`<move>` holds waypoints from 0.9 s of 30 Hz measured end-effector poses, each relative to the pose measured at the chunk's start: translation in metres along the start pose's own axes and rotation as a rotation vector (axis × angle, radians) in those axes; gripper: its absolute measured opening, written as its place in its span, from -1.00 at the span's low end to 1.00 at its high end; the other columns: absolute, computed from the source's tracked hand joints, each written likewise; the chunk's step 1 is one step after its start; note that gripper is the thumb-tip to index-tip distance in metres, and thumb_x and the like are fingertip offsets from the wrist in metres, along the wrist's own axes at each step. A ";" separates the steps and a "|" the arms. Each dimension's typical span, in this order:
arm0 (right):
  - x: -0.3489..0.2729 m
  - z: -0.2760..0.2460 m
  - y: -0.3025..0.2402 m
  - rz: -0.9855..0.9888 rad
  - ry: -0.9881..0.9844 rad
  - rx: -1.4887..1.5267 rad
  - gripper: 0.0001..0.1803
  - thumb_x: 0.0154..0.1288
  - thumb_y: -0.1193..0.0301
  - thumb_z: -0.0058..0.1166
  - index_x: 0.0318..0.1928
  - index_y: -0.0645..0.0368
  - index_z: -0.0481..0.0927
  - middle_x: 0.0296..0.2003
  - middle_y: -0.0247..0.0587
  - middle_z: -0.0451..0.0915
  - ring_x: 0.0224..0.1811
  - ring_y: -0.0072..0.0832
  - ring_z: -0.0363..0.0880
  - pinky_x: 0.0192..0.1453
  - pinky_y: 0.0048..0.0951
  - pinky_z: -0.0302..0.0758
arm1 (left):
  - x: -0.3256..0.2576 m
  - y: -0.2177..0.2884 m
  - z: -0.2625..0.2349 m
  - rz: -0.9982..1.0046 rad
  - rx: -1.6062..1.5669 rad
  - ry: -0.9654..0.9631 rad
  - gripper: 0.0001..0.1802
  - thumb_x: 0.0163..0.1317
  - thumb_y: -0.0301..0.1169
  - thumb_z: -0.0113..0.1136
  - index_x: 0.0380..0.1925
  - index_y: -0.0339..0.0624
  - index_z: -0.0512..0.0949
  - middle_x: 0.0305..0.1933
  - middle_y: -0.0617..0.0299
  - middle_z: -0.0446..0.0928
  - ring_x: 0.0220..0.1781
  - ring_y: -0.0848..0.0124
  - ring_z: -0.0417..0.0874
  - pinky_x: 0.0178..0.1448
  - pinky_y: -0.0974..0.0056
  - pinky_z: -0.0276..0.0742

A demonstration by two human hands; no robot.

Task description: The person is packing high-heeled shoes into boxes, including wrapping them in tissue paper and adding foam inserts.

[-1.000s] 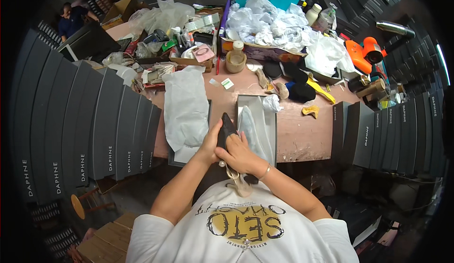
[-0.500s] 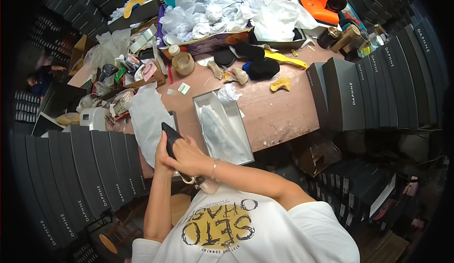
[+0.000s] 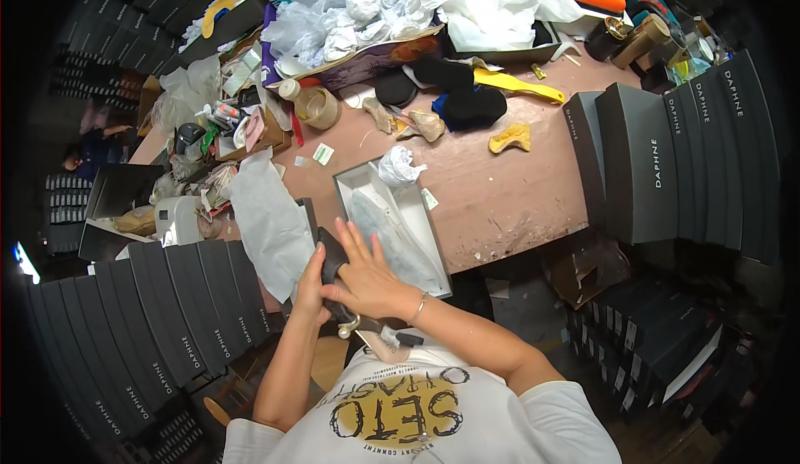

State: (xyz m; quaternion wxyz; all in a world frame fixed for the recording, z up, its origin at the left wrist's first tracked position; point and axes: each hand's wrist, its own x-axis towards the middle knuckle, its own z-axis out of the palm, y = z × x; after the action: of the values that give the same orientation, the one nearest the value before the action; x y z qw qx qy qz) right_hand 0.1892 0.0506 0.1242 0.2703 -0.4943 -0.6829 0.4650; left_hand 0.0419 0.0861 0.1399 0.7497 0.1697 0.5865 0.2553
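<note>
A dark pointed shoe [image 3: 332,251] with a gold-and-pearl ornament near its heel end is held before my chest. My left hand [image 3: 310,290] is closed round its left side. On the other side, my right hand [image 3: 373,280] lies against the shoe with its fingers stretched out and its thumb across it. Just beyond, an open shoe box [image 3: 447,279] contains a shoe in thin translucent wrapping [image 3: 385,229]. A white paper ball [image 3: 401,166] rests at the box's far end. To the left lies a sheet of white tissue paper [image 3: 268,215], partly over a dark edge.
Stacked dark shoe boxes flank me on the left [image 3: 179,305] and right [image 3: 646,164]. Across the pink tabletop [image 3: 500,205] are a jar of tan liquid [image 3: 317,107], black pads [image 3: 475,107], a yellow-handled brush [image 3: 521,86], a yellow sponge piece [image 3: 509,137] and a carton of crumpled paper [image 3: 367,68].
The shoe and both hands have shifted right. My right hand's fingers, bent over the shoe before, are now stretched out against it. The whole view has tilted slightly.
</note>
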 end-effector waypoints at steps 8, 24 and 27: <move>0.032 0.043 0.019 0.328 -0.077 0.267 0.00 0.34 -0.31 -0.53 -0.40 0.45 0.65 0.46 0.18 -0.38 0.51 0.08 -0.46 0.39 0.31 -0.37 | 0.018 -0.025 -0.027 0.018 -0.046 0.129 -0.46 0.35 0.06 -0.05 0.04 -0.18 0.41 -0.02 0.05 0.53 -0.01 0.29 0.60 0.00 0.22 0.56; 0.025 0.039 -0.028 0.067 -0.087 -0.054 -0.34 0.39 -0.02 -0.19 -0.31 0.48 0.55 0.44 0.28 -0.40 0.50 0.16 -0.43 0.39 0.32 -0.24 | -0.014 -0.010 -0.040 0.138 -0.207 -0.129 -0.50 0.40 -0.02 -0.13 0.12 -0.15 0.40 -0.01 0.14 0.55 -0.04 0.38 0.62 0.05 0.26 0.55; 0.017 0.019 -0.030 0.007 -0.132 0.041 -0.43 0.40 0.02 -0.19 -0.11 0.35 0.57 0.44 0.29 -0.33 0.50 0.14 -0.36 0.44 0.15 -0.20 | -0.011 -0.004 -0.031 0.188 -0.234 -0.225 -0.47 0.39 -0.01 -0.11 0.15 -0.16 0.36 0.02 0.08 0.52 0.00 0.32 0.61 0.09 0.23 0.54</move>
State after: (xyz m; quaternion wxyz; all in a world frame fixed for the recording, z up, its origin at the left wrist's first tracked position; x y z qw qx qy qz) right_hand 0.1544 0.0575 0.1419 0.2331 -0.4594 -0.6878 0.5115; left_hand 0.0108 0.0745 0.1387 0.7980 0.1630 0.4468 0.3703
